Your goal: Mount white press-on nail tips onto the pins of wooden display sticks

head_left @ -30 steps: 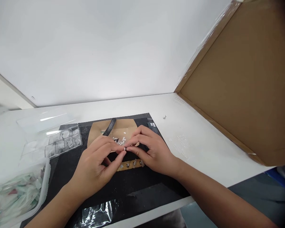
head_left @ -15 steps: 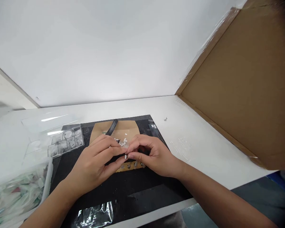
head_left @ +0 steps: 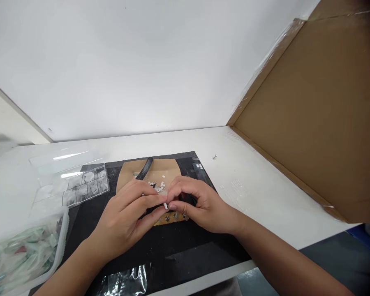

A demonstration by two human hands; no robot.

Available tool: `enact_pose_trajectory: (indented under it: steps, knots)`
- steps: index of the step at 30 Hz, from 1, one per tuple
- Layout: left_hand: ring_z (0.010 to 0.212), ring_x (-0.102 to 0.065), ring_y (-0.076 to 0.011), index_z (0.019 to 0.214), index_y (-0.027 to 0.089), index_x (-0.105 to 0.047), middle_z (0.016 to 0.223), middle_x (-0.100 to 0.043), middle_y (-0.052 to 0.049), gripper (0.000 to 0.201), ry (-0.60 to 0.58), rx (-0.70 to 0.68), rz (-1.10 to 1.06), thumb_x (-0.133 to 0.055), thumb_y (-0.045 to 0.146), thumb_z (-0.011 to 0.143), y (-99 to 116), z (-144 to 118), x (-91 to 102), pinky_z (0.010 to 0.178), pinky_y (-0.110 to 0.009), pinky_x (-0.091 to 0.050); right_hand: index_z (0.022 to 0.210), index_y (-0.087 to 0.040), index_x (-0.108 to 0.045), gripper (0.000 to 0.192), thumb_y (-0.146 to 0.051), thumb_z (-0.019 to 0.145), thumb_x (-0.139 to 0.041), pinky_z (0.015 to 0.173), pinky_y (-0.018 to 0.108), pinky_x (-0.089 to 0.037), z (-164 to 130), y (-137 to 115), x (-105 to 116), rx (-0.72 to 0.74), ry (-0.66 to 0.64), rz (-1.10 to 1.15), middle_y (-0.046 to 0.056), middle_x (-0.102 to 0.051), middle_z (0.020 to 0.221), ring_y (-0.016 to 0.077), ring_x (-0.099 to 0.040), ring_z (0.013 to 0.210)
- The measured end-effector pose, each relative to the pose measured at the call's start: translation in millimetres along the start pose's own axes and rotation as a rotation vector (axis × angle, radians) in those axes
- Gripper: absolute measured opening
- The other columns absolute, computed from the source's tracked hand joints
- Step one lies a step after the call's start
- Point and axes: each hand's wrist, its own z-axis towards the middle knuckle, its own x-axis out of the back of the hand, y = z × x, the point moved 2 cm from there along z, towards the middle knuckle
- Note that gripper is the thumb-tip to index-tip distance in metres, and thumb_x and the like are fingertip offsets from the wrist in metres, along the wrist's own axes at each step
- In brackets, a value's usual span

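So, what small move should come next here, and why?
Probably steady the small white piece in the left hand before the right hand shifts. The piece is tiny and pinched at its end, with the right hand right beside it, so a slip could drop it near the yellow strip. Whether both hands pinch it is hard to tell.

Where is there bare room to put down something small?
White table lies bare between the faint clear strips and the cardboard, and in a band between the black mat and the wall. It's crowded around the hands, with white pieces nearby, and leftward, by the clear case and filled tub.
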Motion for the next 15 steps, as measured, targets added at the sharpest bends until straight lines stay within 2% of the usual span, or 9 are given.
enact_pose_trajectory:
  steps: [3,7,11,15]
  knots:
    - [0.091,-0.066,-0.0142,0.122,0.015,-0.072,0.107,-0.067,-0.008,0.032,0.022,0.017,-0.006,-0.077,0.003,0.093,0,-4,0.5,0.075,-0.026,-0.060,0.109,-0.023,-0.073,0.009,-0.026,0.106,-0.066,0.078,0.031,-0.056,-1,-1,-1,-0.006,0.015,-0.002,0.003,-0.073,0.099,0.0151,-0.067,0.087]
    - [0.090,-0.069,-0.0127,0.122,0.022,-0.074,0.114,-0.066,-0.007,0.032,-0.008,0.037,0.035,-0.075,0.006,0.095,-1,-10,-0.3,0.073,-0.023,-0.061,0.106,-0.023,-0.075,0.011,-0.029,0.106,-0.065,0.067,0.027,-0.052,-3,-1,-2,-0.045,0.035,-0.001,0.002,-0.073,0.093,0.0138,-0.065,0.078]
    - [0.092,-0.070,-0.0132,0.117,0.019,-0.074,0.116,-0.068,-0.009,0.024,-0.021,0.041,0.040,-0.074,0.007,0.096,0,-7,0.1,0.077,-0.025,-0.061,0.104,-0.022,-0.075,0.011,-0.027,0.105,-0.066,0.072,0.027,-0.054,-3,0,-2,-0.016,0.038,-0.016,0.001,-0.072,0.090,0.0131,-0.066,0.078]
    - [0.100,-0.068,-0.0161,0.113,0.015,-0.072,0.109,-0.070,-0.009,0.021,0.007,0.043,0.009,-0.074,0.004,0.096,2,0,1.5,0.087,-0.029,-0.060,0.107,-0.022,-0.075,0.012,-0.024,0.107,-0.063,0.078,0.029,-0.056,-2,0,-1,0.044,0.048,-0.031,0.002,-0.075,0.094,0.0144,-0.069,0.085]
